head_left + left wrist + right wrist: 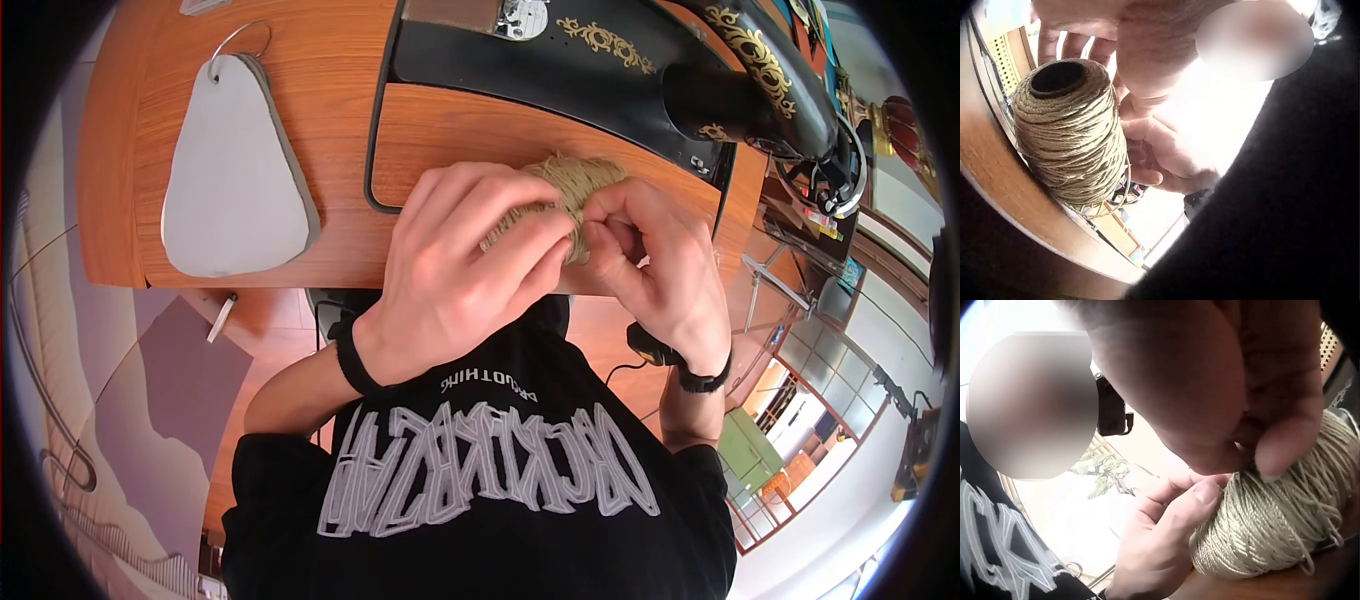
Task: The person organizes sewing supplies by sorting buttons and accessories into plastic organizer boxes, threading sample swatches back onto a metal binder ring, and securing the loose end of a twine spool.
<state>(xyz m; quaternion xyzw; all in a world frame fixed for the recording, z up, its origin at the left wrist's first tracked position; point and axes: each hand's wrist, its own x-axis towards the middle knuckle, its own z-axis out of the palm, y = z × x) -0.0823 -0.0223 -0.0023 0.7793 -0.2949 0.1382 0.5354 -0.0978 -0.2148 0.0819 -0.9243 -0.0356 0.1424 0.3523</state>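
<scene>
A spool of tan cord [590, 172] lies at the table's near edge between both hands. In the left wrist view its dark hollow core [1059, 79] faces up, and the wound cord [1072, 144] bulges around it. My left hand [465, 255] holds the spool from the left, fingers bent over it; its thumb [1207, 492] lies against the spool's end in the right wrist view. My right hand [665, 255] is at the spool's right side, thumb and forefinger pinching the cord at its surface. The pinched bit is hidden by the fingertips. Several loose loops [1310, 556] hang off the winding.
A black sewing machine with gold ornament [605, 45] is set into the wooden table [120, 190] beyond the hands. To the left lies a stack of grey card templates [235, 175] on a metal ring. Below the table edge is a small pale stick-like object [222, 317].
</scene>
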